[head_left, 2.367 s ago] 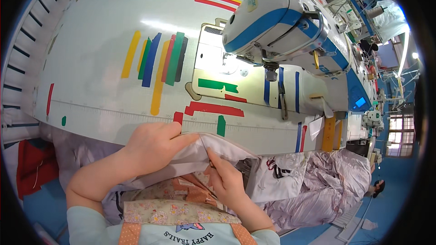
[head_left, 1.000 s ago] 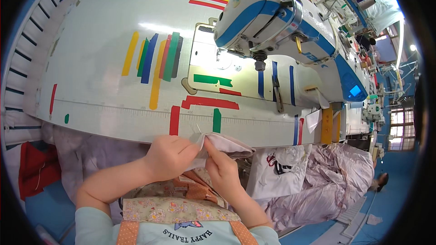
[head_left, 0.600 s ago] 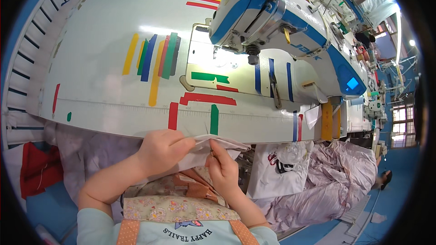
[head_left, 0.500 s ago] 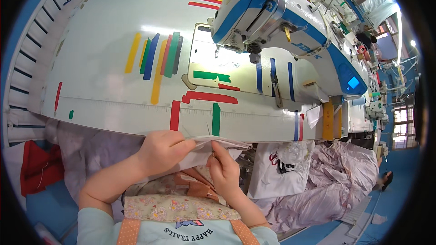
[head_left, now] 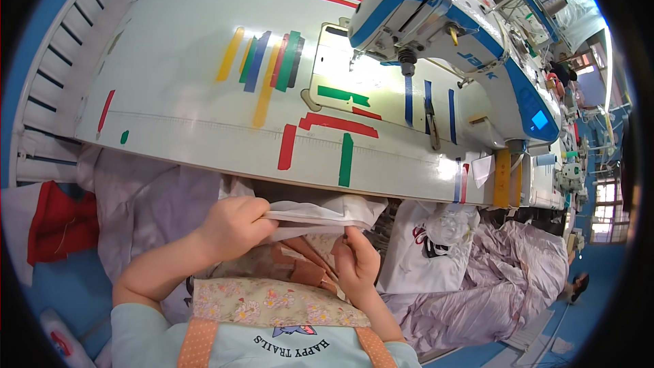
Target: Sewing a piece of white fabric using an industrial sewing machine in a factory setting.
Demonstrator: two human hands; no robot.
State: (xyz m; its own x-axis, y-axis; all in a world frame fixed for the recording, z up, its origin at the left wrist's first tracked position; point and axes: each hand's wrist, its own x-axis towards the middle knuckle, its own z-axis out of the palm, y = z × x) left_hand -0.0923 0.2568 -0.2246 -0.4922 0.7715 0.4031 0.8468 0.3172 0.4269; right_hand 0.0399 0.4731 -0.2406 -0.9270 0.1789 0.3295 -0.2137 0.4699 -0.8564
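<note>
folded pale lilac fabric piece [head_left: 320, 215]: lifted since earlier to the white table's [head_left: 177, 123] 6 o'clock edge, now flatter. left hand [head_left: 231, 228] fingers clamped on it; right hand [head_left: 355, 262] pinching its underside.

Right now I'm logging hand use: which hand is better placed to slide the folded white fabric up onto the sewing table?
Probably the left hand: it grips the white fabric just below the table edge; the right hand sits lower.
</note>
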